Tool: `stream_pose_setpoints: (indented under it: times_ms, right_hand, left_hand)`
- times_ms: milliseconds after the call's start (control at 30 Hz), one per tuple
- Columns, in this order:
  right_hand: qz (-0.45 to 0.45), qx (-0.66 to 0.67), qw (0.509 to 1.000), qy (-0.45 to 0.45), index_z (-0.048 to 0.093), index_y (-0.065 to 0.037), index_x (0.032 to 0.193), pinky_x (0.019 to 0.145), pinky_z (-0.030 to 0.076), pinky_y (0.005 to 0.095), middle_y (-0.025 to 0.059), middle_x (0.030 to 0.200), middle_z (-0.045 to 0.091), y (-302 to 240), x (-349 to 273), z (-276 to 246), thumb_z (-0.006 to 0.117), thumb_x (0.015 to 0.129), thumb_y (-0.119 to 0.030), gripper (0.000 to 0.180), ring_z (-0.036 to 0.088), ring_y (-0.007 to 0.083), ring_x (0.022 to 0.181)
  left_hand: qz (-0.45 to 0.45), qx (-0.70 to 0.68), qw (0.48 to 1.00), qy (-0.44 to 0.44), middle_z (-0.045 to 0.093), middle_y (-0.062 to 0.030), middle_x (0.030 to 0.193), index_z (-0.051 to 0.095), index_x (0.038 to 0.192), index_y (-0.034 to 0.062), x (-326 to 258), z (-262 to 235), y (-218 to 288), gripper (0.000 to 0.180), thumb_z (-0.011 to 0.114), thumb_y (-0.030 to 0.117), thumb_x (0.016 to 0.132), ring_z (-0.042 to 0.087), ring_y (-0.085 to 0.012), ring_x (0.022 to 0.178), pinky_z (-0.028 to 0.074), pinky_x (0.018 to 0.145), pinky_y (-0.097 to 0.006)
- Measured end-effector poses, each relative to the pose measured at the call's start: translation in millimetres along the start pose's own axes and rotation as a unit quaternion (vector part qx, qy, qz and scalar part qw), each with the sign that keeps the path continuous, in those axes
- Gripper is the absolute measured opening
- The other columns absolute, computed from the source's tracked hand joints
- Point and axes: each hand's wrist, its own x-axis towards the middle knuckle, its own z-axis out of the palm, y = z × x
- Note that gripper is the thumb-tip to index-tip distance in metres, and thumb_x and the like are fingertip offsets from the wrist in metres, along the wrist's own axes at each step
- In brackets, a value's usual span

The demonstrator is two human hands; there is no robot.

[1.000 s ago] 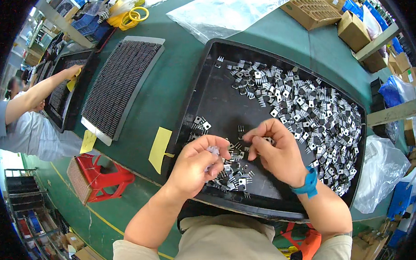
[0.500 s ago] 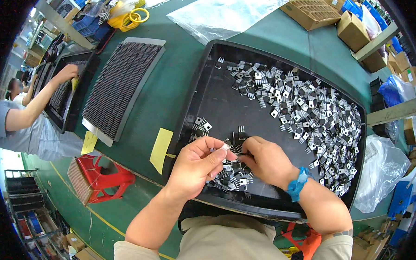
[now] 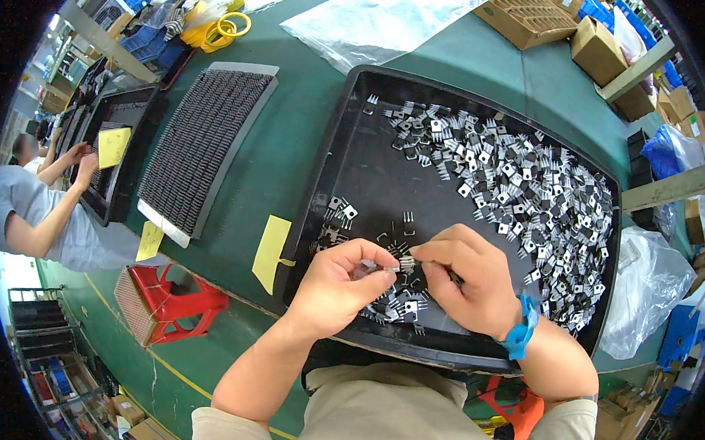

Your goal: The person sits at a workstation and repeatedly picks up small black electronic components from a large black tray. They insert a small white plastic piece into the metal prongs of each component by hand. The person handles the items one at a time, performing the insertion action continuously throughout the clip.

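Observation:
Over the near part of a black tray [image 3: 382,179], my left hand [image 3: 332,288] pinches a small metallic transistor [image 3: 405,263] between thumb and forefinger, its thin legs toward the right. My right hand [image 3: 473,281] is closed beside it, forefinger tip at the legs. Something small and dark shows between its curled fingers, too hidden to name. Beneath my hands lies a small group of transistors [image 3: 407,306], black with silver tabs and legs. A far bigger heap of loose transistors [image 3: 516,189] covers the tray's right side.
Left of the tray lies a panel packed with rows of dark parts [image 3: 203,140]. A yellow paper [image 3: 272,251] sticks at the tray's left edge. Clear plastic bags [image 3: 387,22] lie beyond. At far left a co-worker [image 3: 49,206] handles a yellow sheet near a red stool [image 3: 171,303].
My right hand has shifted slightly right and turned, its fingers now more curled. The part in my left hand now points its legs rightward. The co-worker has lifted a yellow sheet.

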Motion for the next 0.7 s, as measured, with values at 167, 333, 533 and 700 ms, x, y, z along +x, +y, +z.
stream_pose_setpoints:
  times_ms: [167, 333, 533, 700]
  right_hand:
    - [-0.007, -0.026, 0.999, -0.034, 0.064, -0.006, 0.106, 0.063, 0.051, 0.0350, 0.0119, 0.087, 0.059, -3.0, -2.9, 1.6, 0.062, 0.078, 0.004, 0.030, 0.062, 0.0275, 0.072]
    - [-0.014, -0.043, 0.998, -0.041, 0.065, -0.009, 0.108, 0.063, 0.052, 0.0356, 0.0104, 0.089, 0.058, -3.7, -3.4, 1.6, 0.064, 0.076, 0.003, 0.034, 0.062, 0.0272, 0.073]
    - [-0.012, -0.054, 0.997, -0.060, 0.065, -0.010, 0.109, 0.062, 0.053, 0.0358, 0.0087, 0.089, 0.058, -3.4, -4.8, 2.3, 0.065, 0.075, 0.002, 0.037, 0.062, 0.0267, 0.073]
    - [-0.022, -0.087, 0.993, -0.081, 0.067, -0.008, 0.104, 0.061, 0.052, 0.0336, 0.0085, 0.087, 0.058, -5.5, -4.7, 3.9, 0.064, 0.074, 0.006, 0.033, 0.062, 0.0250, 0.071]
  left_hand:
    - [-0.004, 0.040, 0.999, -0.001, 0.054, 0.0089, 0.070, 0.065, 0.095, 0.0027, 0.1, 0.4, -2.1, 0.008, 0.066, 0.005, 0.086, 0.043, 0.0022, 0.060, 0.034, 0.052, -0.016]
    - [-0.009, 0.056, 0.998, 0.000, 0.055, 0.0085, 0.071, 0.065, 0.095, 0.0021, -0.1, 2.2, 1.9, 0.010, 0.066, 0.007, 0.087, 0.044, 0.0021, 0.060, 0.035, 0.052, -0.016]
    - [-0.008, 0.070, 0.997, 0.005, 0.057, 0.0072, 0.073, 0.065, 0.096, 0.0013, 0.2, 2.1, 0.8, 0.012, 0.066, 0.008, 0.086, 0.046, 0.0020, 0.062, 0.036, 0.053, -0.016]
    - [-0.011, 0.073, 0.997, 0.000, 0.059, 0.0056, 0.075, 0.066, 0.098, 0.0009, 1.8, -0.3, -5.9, 0.014, 0.066, 0.007, 0.086, 0.047, 0.0010, 0.063, 0.038, 0.055, -0.017]
